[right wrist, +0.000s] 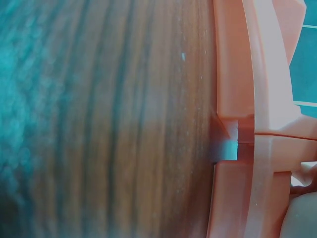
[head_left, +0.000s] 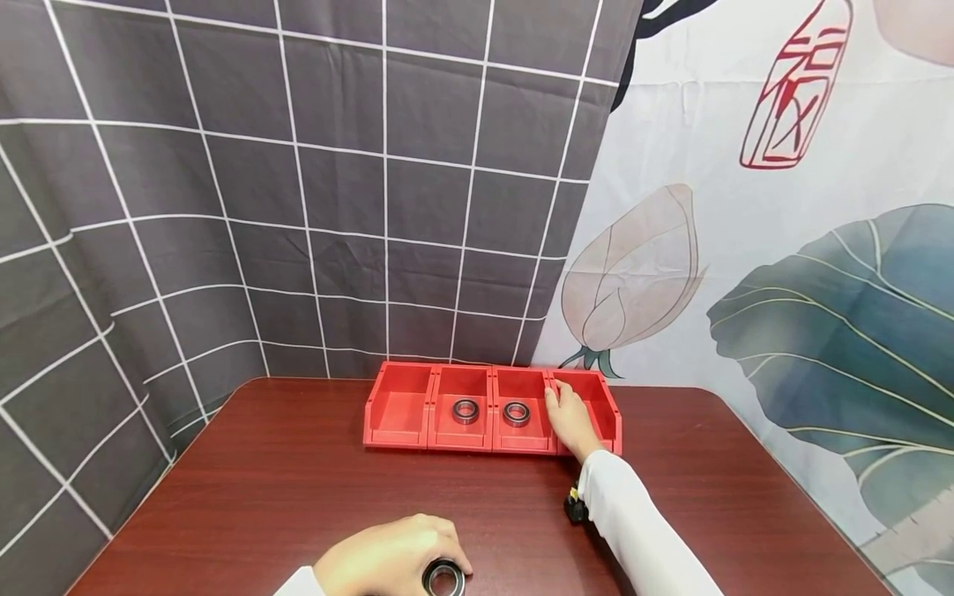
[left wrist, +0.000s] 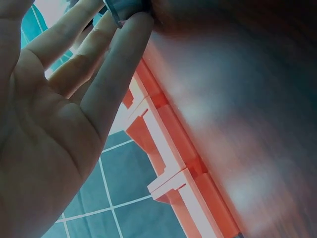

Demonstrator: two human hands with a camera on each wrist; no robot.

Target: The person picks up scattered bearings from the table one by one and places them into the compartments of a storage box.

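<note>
My left hand is near the table's front edge and grips a ball bearing, a dark ring with a steel inner race. In the left wrist view the fingers of the left hand hold the bearing at their tips. Across the table, my right hand reaches into the rightmost compartment of a row of red bins, beside the divider. Its fingertips and anything under them are hidden. One bearing lies in the second compartment from the left, another bearing in the third.
The red bins stand at the back of the dark reddish-brown table, before a grey checked curtain and a printed white cloth. A small black device is at the right wrist.
</note>
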